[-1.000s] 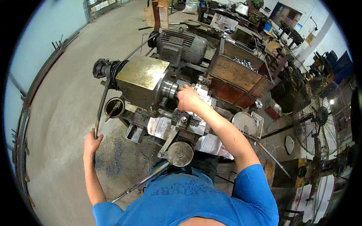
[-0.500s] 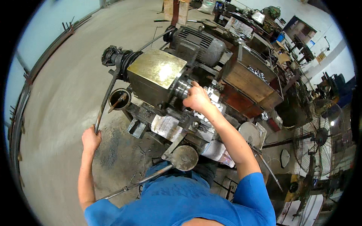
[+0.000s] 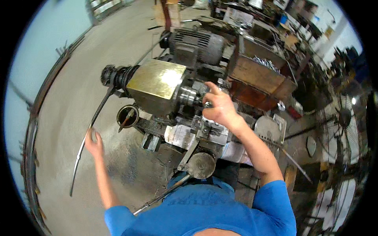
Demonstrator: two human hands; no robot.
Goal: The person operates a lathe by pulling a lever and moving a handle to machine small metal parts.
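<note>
A small lathe-like machine with a brass-coloured box cover (image 3: 157, 78) stands in front of me. My left hand (image 3: 94, 144) is beside its long metal lever (image 3: 100, 108), fingers and thumb apart, not wrapped round the bar. My right hand (image 3: 221, 109) hovers just right of the shiny round spindle nose (image 3: 188, 95), index finger raised. Its thumb and another finger curve toward each other around a small spot of metal; whether that is a held piece or the machine behind, I cannot make out. Below this hand lies the metal tool slide (image 3: 208, 129).
A pot with a brush (image 3: 128, 116) hangs at the machine's left. The motor (image 3: 197, 45) is behind. To the right stand a wooden bin (image 3: 258, 74) of small metal parts and a fan (image 3: 342, 118). A round handwheel-like disc (image 3: 201, 165) sits close to my body.
My left hand has let go of the lever, whose lower end now shows past it. My right hand has drawn back rightward from the spindle, its fingers spreading. The view has shifted slightly.
</note>
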